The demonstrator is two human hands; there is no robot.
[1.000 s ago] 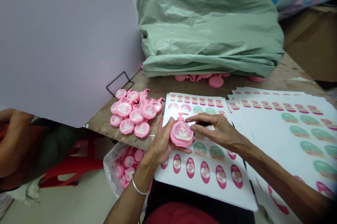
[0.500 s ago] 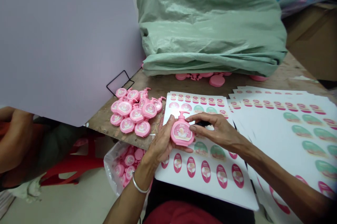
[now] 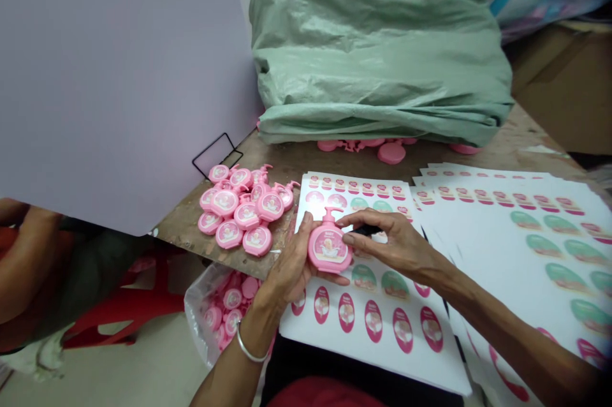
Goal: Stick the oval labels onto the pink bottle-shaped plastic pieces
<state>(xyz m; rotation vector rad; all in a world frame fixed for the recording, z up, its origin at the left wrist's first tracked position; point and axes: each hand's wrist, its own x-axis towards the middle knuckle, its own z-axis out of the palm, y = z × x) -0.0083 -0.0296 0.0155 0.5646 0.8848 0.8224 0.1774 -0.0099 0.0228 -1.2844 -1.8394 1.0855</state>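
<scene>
My left hand (image 3: 294,258) grips a small pink pump bottle (image 3: 329,252) upright, label side toward me. That label shows a picture and lettering on pink. Thumb and fingertips of my right hand (image 3: 382,238) reach the bottle's right edge. A slim black tool (image 3: 367,230) sits in the right hand; its kind is mostly hidden by the fingers. Beneath both hands lies a sheet of stickers (image 3: 354,343) with oval, round and green shapes. To the left, labelled pink pump bottles (image 3: 246,215) are piled on the wooden table (image 3: 186,222).
More sticker sheets (image 3: 482,254) are fanned out at right. A big green sack (image 3: 382,56) stands behind, pink bottles at its foot. Below the table's left edge hangs a lined bin (image 3: 198,324) of pink bottles. A grey panel (image 3: 119,75), wire stand (image 3: 217,155) and another person's arm (image 3: 29,260) are left.
The view has shifted slightly. Both hands keep nearly the same pose around the bottle, with the right fingertips still at its right edge.
</scene>
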